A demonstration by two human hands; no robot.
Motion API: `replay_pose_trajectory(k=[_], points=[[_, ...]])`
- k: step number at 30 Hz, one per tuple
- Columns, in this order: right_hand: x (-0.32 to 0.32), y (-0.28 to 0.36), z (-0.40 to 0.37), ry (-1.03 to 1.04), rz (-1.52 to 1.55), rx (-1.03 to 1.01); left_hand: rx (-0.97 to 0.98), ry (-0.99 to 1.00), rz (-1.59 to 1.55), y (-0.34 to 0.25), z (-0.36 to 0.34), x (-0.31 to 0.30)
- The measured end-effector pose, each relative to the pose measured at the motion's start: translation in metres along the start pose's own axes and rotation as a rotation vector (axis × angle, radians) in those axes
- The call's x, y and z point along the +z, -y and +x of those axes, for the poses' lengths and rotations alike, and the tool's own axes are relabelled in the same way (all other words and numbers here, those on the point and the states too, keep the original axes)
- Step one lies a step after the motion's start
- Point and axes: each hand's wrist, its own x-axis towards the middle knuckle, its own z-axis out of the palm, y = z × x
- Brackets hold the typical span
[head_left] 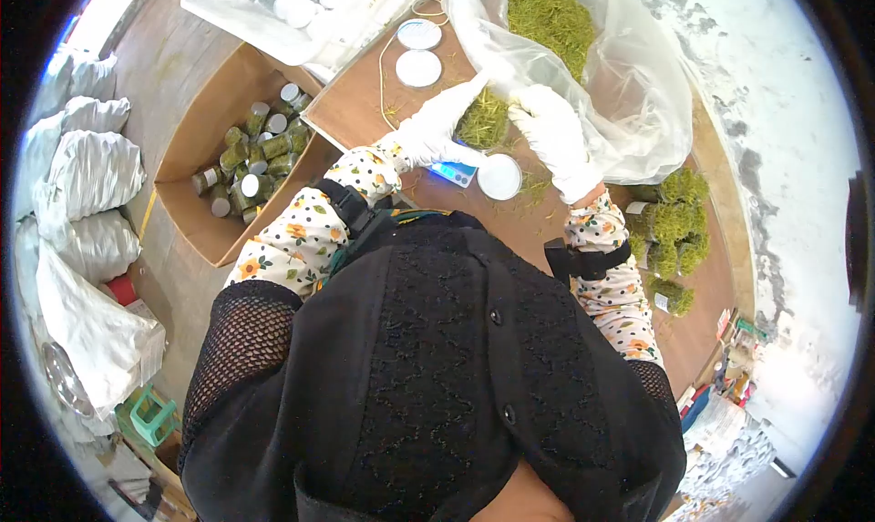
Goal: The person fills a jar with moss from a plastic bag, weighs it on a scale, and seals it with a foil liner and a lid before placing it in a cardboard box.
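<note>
My left hand (430, 132), in a white glove, reaches around a filled jar (483, 121) of green dried plant stems, with its thumb and fingers on either side. My right hand (556, 144), also gloved in white, is at the jar's right edge with its fingers bent together. Whether it pinches any stems cannot be made out. Just below the jar is a small scale (453, 173) with a lit blue display. A round white lid (499, 177) lies beside the scale, and loose bits of stem are scattered to its right.
Behind my hands a clear plastic bag (638, 112) holds loose green stems (551, 30). Two lids (418, 68) lie at the table's back left. Several filled jars (670, 221) stand at right. A cardboard box (196, 130) of closed jars and a white crate (246, 16) are at left.
</note>
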Motion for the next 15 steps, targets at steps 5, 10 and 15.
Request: replay_pose_trajectory(k=[5, 10, 15], points=[[-0.012, 0.014, 0.003, 0.102, 0.214, 0.212, 0.068, -0.034, -0.002, 0.01, 0.003, 0.005], [-0.008, 0.013, -0.001, 0.108, 0.477, 0.383, 0.016, -0.038, -0.204, 0.006, 0.004, 0.007], [-0.017, 0.012, -0.002, 0.062, 0.937, 0.559, 0.02, -0.03, -0.271, 0.003, 0.003, 0.005]])
